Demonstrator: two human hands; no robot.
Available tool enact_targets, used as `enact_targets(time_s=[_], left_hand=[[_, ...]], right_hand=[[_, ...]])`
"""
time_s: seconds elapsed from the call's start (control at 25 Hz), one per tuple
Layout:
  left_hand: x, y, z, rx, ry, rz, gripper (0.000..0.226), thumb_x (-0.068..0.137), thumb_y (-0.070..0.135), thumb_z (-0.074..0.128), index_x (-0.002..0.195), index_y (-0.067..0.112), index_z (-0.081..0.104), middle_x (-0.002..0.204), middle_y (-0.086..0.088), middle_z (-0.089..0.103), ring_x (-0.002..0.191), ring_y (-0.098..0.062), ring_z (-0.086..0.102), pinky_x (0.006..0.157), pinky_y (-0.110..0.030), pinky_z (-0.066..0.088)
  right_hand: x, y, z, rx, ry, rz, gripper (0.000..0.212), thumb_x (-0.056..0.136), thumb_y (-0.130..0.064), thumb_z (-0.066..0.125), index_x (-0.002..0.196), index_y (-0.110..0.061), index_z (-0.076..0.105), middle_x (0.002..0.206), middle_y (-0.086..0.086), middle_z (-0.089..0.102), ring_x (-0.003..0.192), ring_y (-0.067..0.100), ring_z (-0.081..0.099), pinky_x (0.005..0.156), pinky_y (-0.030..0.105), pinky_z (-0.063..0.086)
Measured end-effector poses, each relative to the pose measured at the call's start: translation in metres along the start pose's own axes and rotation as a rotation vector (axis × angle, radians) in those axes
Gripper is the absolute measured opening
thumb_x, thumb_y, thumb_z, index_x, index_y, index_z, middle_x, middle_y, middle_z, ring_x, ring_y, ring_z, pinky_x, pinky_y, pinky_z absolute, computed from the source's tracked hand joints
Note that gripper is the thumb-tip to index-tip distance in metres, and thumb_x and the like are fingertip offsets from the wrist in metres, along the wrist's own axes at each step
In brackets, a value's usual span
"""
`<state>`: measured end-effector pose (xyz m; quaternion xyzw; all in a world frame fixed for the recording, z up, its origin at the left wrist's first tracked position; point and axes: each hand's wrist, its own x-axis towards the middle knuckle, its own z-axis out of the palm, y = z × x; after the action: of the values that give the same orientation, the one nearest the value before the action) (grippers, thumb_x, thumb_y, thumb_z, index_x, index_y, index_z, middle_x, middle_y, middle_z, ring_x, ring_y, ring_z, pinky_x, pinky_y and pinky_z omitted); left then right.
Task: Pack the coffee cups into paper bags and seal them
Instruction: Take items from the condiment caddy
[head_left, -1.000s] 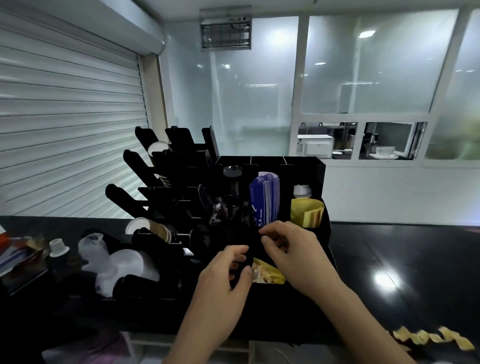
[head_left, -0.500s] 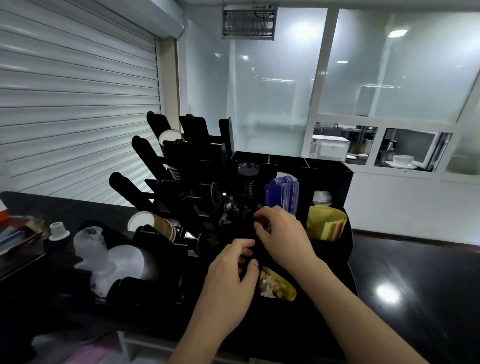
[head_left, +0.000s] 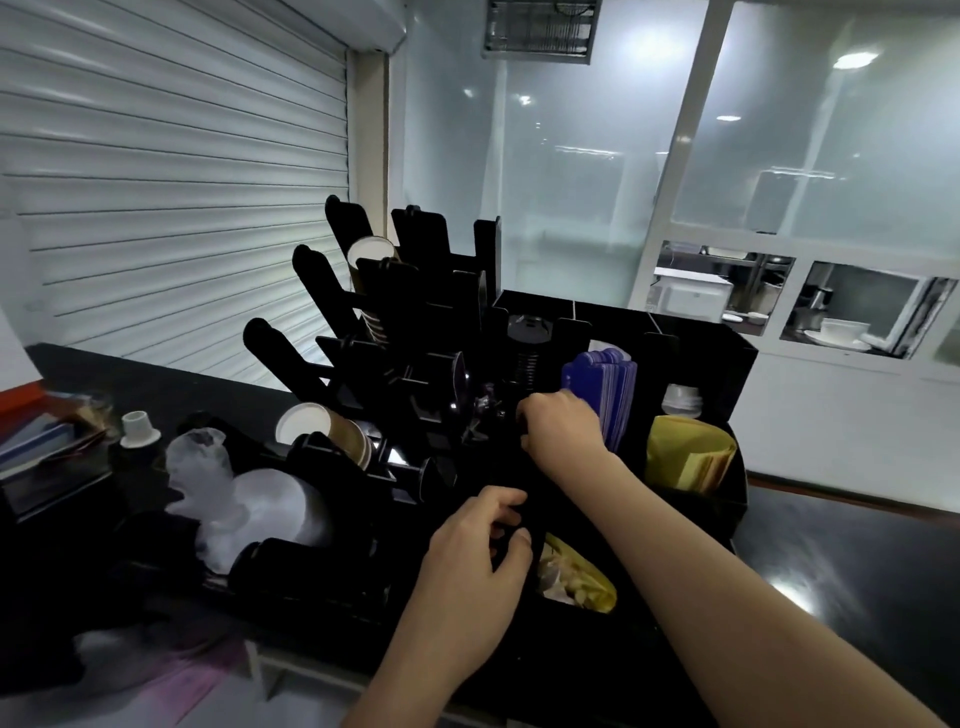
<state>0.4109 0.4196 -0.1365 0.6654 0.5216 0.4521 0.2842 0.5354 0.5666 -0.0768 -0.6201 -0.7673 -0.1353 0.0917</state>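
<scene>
Our left hand (head_left: 470, 564) curls around a dark edge at the front of the black slotted plastic organiser (head_left: 696, 358); our right hand (head_left: 563, 428) reaches deeper inside, grip indiscernible. Brown ribbed paper cups (head_left: 332, 434) lie left of both hands, in the organiser's angled racks.

White roller shutter (head_left: 171, 208), seemingly frosted windows (head_left: 831, 119)

So I've got the organizer (head_left: 727, 358) on the counter (head_left: 857, 561), cup rack (head_left: 322, 291) to its left with paper cups (head_left: 332, 434) in it. Card stack (head_left: 605, 395) sits left of the napkins (head_left: 685, 457), I think.
</scene>
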Motion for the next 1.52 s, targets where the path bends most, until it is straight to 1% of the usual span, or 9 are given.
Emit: enact_targets(time_s=[0.32,0.56,0.72,0.8,1.0,1.12,1.24,1.36,1.52], left_hand=[[0.0,-0.004,0.003,-0.019,-0.007,-0.002,0.03,0.098,0.032,0.057,0.125,0.045,0.056,0.11,0.024,0.06,0.105,0.011,0.055,0.086,-0.013,0.049],[0.006,0.01,0.004,-0.072,0.054,0.024,0.025,0.098,0.027,0.058,0.119,0.04,0.062,0.104,0.021,0.066,0.099,0.008,0.061,0.08,-0.012,0.051],[0.0,0.021,0.005,-0.138,0.102,0.051,0.021,0.099,0.027,0.057,0.111,0.042,0.065,0.101,0.026,0.068,0.097,0.008,0.063,0.078,-0.007,0.049],[-0.005,0.028,0.007,-0.171,0.118,0.066,0.019,0.1,0.029,0.057,0.109,0.042,0.067,0.099,0.025,0.07,0.097,0.007,0.065,0.078,-0.007,0.049],[-0.014,0.041,0.014,-0.345,0.036,0.024,0.022,0.102,0.034,0.051,0.114,0.037,0.069,0.1,0.016,0.075,0.097,-0.002,0.068,0.087,-0.03,0.058],[-0.024,0.046,0.018,-0.569,-0.018,-0.064,0.025,0.101,0.036,0.052,0.123,0.031,0.064,0.104,0.006,0.076,0.098,-0.013,0.072,0.087,-0.038,0.06],[-0.037,0.051,0.013,-0.77,0.019,-0.122,0.031,0.092,0.045,0.057,0.111,0.022,0.067,0.101,-0.007,0.077,0.093,-0.025,0.074,0.08,-0.037,0.062],[-0.053,0.05,0.009,-0.826,0.134,-0.11,0.031,0.092,0.042,0.059,0.11,0.019,0.069,0.089,-0.011,0.076,0.079,-0.021,0.072,0.068,-0.026,0.058],[-0.078,0.039,0.009,-0.835,0.221,-0.068,0.024,0.094,0.04,0.06,0.105,0.026,0.076,0.08,-0.005,0.071,0.074,-0.015,0.068,0.068,-0.023,0.055]], right_hand=[[-0.015,0.013,-0.029,0.218,0.1,-0.072,0.014,0.096,-0.019,0.061,0.108,-0.016,0.068,0.109,0.007,0.063,0.102,0.029,0.061,0.078,0.037,0.046],[-0.044,0.027,-0.056,0.478,0.268,0.003,0.013,0.092,-0.018,0.067,0.103,-0.022,0.071,0.104,-0.003,0.068,0.098,0.018,0.064,0.086,0.041,0.055],[-0.077,0.044,-0.07,0.623,0.452,0.017,0.01,0.09,-0.019,0.073,0.094,-0.027,0.071,0.089,-0.017,0.063,0.082,0.001,0.06,0.075,0.024,0.052],[-0.097,0.051,-0.077,0.687,0.539,0.033,0.011,0.09,-0.019,0.075,0.091,-0.029,0.07,0.084,-0.016,0.062,0.076,0.001,0.059,0.067,0.017,0.047],[-0.15,0.057,-0.088,0.953,0.638,0.112,0.015,0.088,-0.024,0.077,0.09,-0.038,0.071,0.083,-0.011,0.069,0.077,0.012,0.064,0.068,0.017,0.052],[-0.181,0.06,-0.089,1.152,0.606,0.141,0.013,0.087,-0.022,0.079,0.088,-0.034,0.075,0.082,-0.007,0.073,0.075,0.013,0.069,0.066,0.02,0.056],[-0.21,0.06,-0.085,1.28,0.496,0.143,0.006,0.084,-0.025,0.08,0.086,-0.03,0.078,0.081,-0.005,0.075,0.074,0.006,0.07,0.067,0.015,0.055],[-0.234,0.059,-0.079,1.316,0.367,0.154,0.011,0.079,-0.035,0.078,0.087,-0.027,0.079,0.079,-0.001,0.074,0.069,0.007,0.067,0.065,0.015,0.054],[-0.263,0.06,-0.067,1.364,0.241,0.143,0.019,0.076,-0.042,0.076,0.087,-0.027,0.078,0.078,0.005,0.073,0.065,0.01,0.064,0.063,0.017,0.053]])
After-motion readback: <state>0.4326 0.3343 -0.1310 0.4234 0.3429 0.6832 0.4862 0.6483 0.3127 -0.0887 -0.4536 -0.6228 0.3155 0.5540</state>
